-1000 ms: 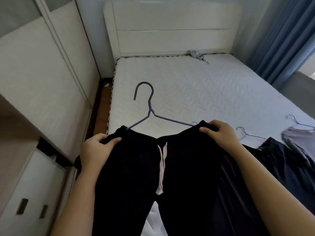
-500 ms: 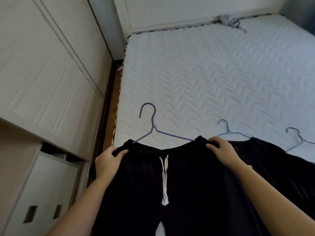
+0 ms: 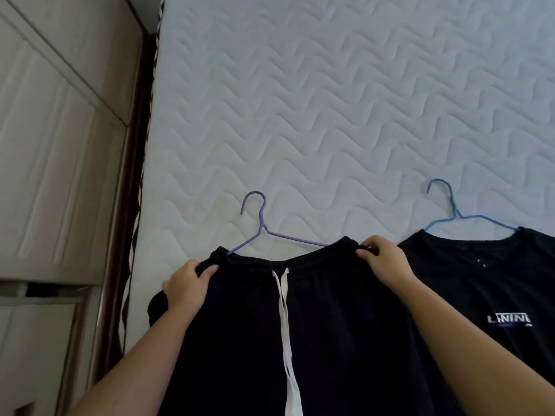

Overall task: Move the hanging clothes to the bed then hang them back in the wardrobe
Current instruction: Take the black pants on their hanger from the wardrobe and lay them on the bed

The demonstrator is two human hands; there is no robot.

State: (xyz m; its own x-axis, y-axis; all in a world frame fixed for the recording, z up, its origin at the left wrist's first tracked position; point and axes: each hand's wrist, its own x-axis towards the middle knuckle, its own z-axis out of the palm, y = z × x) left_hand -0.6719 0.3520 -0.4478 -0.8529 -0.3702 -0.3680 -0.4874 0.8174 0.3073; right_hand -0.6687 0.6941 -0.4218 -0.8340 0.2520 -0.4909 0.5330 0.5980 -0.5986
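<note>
A pair of black trousers (image 3: 330, 325) is held by the waistband at both ends over the near part of the white quilted mattress (image 3: 330, 100). The left end of the waistband is gripped by the left hand (image 3: 187, 285), its fingers curled over the fabric and the thumb laid on top. The right end is pinched by the right hand (image 3: 383, 261), with the fingertips folded over the band's upper edge. A purple wire hanger (image 3: 261, 226) is threaded into the waistband, and its hook and shoulders are seen above the cloth against the mattress. A white drawstring (image 3: 283, 310) hangs down the middle of the trousers. Just to the right, a black T-shirt (image 3: 480, 280) is laid flat on the mattress on a blue wire hanger (image 3: 456, 211), whose hook points away from the person. White lettering (image 3: 508, 319) is printed on the shirt's chest. It can be read roughly as "LI-NING", though the second character is unclear, and a smaller line beneath it is too fine to make out. A pale panelled wardrobe (image 3: 60, 145) stands along the left side of the bed.
</note>
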